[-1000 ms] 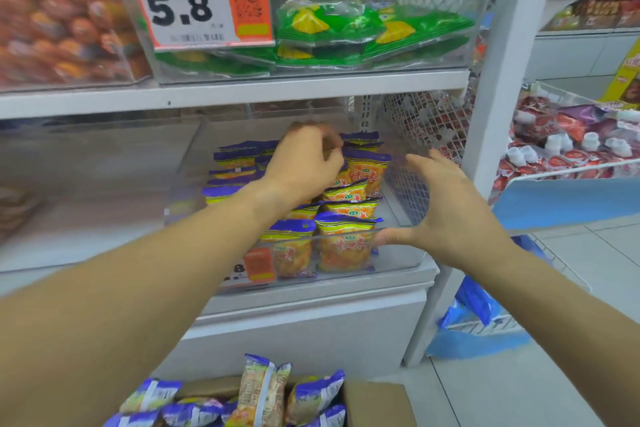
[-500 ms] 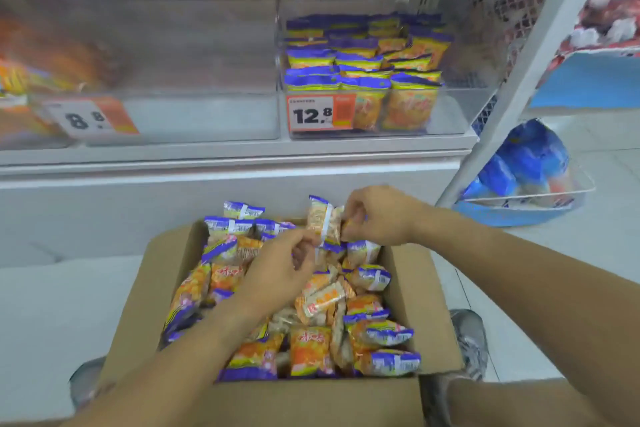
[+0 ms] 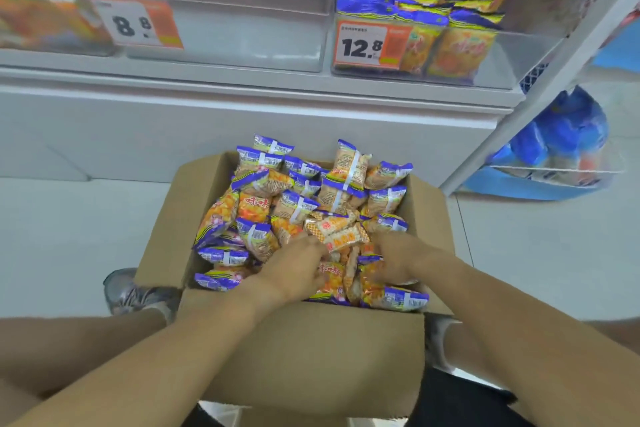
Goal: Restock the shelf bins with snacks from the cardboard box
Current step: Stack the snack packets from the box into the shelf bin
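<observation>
**Both hands down in the snack box**

I see the box (image 3: 311, 357) on the floor below the shelf, heaped with snack packs (image 3: 294, 204). My left hand (image 3: 291, 274) lies on the near part of the heap, fingers curled into the packs; my right hand (image 3: 398, 260) is just beside it, fingers buried among them. I cannot tell whether either has actually taken hold of a pack. Up on the shelf, the right bin (image 3: 512, 59) with the 12.8 tag (image 3: 372, 45) holds matching packs; the bin (image 3: 242, 42) left of it carries an 8.8 tag (image 3: 138, 24).
</observation>
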The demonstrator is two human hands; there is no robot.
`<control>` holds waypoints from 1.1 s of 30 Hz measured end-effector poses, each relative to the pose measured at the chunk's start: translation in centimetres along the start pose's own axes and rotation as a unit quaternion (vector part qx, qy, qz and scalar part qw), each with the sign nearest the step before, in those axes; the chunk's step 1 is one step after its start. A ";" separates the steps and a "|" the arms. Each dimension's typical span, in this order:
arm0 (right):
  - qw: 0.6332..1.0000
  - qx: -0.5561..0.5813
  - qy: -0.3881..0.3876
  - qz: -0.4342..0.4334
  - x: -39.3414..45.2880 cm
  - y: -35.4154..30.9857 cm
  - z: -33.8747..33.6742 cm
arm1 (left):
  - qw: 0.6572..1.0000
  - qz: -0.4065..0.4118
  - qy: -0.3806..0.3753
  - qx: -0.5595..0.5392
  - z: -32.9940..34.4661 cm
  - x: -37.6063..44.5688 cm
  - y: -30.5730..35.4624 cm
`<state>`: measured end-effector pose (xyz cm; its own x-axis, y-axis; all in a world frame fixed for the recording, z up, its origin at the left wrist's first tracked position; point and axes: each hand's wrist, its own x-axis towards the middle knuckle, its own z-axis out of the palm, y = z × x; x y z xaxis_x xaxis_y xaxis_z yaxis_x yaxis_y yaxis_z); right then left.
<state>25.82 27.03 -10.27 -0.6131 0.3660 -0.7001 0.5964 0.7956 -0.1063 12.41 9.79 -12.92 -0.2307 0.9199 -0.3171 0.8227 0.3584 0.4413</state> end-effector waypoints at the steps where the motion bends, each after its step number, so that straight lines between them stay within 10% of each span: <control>1: 1.000 0.010 0.004 0.010 -0.1 0.5 0.0 | 1.000 -0.005 -0.005 0.018 0.2 0.1 0.1; 6: 0.998 0.056 0.010 0.038 -1.1 1.1 0.6 | 0.997 -0.003 -0.012 0.076 0.6 0.2 0.7; 12: 0.964 0.259 0.032 0.048 -1.8 1.8 0.8 | 0.961 -0.105 0.254 0.017 -0.2 0.5 -0.3; 20: 0.941 0.338 -0.018 0.026 -2.1 0.5 0.0 | 0.939 -0.238 0.164 0.185 -1.7 0.7 -0.5; 24: 0.915 0.401 0.010 0.033 -2.6 0.6 -0.8 | 0.924 -0.276 0.001 0.265 -3.5 0.1 -0.9; 33: 0.817 0.563 0.126 -0.009 -4.7 0.6 -11.4 | 0.965 -0.217 0.047 -0.137 -12.8 -0.2 1.9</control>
<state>23.16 31.30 1.01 -0.6295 0.5598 -0.5389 0.5974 -0.0948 -0.7963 7.33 12.30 -1.25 -0.5803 0.6788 -0.4500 0.4723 0.7306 0.4931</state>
